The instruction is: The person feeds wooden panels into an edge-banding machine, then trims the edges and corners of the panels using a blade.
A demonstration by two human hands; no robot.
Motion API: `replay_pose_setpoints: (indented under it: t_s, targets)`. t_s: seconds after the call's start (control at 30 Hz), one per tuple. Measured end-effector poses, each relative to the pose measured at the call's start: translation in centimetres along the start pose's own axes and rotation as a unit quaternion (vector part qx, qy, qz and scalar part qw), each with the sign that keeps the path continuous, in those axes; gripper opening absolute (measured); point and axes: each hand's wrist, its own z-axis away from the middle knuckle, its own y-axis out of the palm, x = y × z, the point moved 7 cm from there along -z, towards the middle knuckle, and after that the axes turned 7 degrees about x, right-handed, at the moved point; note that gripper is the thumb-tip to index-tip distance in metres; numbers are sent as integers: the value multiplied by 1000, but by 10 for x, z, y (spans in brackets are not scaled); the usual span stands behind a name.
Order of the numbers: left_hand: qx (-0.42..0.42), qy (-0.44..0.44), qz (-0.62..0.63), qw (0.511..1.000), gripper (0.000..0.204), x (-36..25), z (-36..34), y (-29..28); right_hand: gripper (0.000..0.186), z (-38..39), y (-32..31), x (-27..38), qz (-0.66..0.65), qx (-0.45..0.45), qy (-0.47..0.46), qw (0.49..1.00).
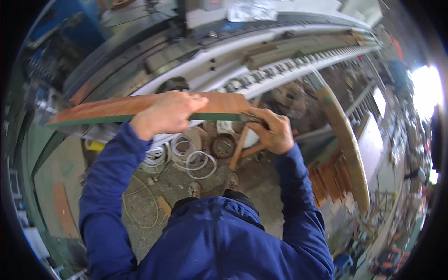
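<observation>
A long reddish-brown wooden board (123,103) with a green edge lies crosswise in front of me, above the machine's near side. My left hand (169,113) is closed over its middle, fingers wrapped across the upper face. At the board's right end, my right hand (274,130) is closed in a pinch round a small flat brownish piece (253,119), pressed against the green edge near the corner. Its kind is hard to make out, since the fingers cover most of it.
Beyond the board runs a long machine bed with a chain-like track (275,70). White hose coils (200,165) and round metal parts (223,145) lie on the floor by my feet. To my right stand a long pale board (345,144) and stacked brown wood strips (332,182).
</observation>
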Motion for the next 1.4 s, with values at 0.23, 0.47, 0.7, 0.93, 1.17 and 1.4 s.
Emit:
replay_pose_setpoints:
  t_s: [0.23,0.47,0.7,0.93,1.17,1.4]
  targets:
    - [37,-21,-9,999,43,2,-1,18,25,2,2,10,-3,-18,-23,1000]
    - [-15,-76,-92,993,46,-16,13,37,45,27,7,-58,-165,-110,162,966]
    - [-210,-62,-173,960,67,-37,36,72,44,30,74,-94,-348,-27,360,865]
    - [-445,-178,148,865,42,84,176,22,42,82,40,-105,-303,-89,329,890]
    - [-423,-568,-55,704,62,255,414,59,39,186,-25,-110,-223,-197,372,879]
    - [-423,-547,52,720,48,251,380,47,40,273,-46,-70,-142,-254,414,862]
